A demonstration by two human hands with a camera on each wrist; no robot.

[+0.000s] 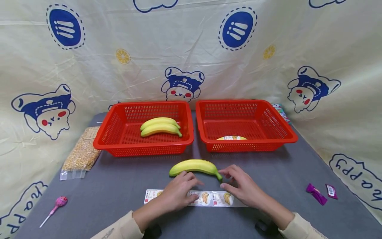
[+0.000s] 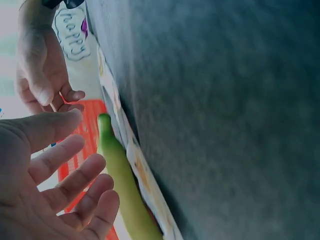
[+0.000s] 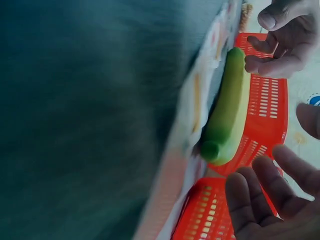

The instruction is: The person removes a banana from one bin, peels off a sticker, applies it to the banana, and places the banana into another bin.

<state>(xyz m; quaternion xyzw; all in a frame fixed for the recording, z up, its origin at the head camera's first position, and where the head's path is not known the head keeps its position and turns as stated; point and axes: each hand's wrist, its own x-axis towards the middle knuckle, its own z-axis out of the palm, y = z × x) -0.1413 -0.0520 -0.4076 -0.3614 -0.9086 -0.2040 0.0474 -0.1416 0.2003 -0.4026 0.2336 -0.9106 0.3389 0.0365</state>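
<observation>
Both hands hold nothing. Left hand (image 1: pixel 178 192) has loose, spread fingers and rests on the sticker strip (image 1: pixel 209 198) on the gray table (image 1: pixel 119 186). Right hand (image 1: pixel 243 189) is loose and open too, with its fingertips close to the green tip of the banana (image 1: pixel 195 166). That banana lies just past both hands, touching neither. Farther back sit two red baskets; the left basket (image 1: pixel 110 139) has two bananas (image 1: pixel 160 127) inside.
</observation>
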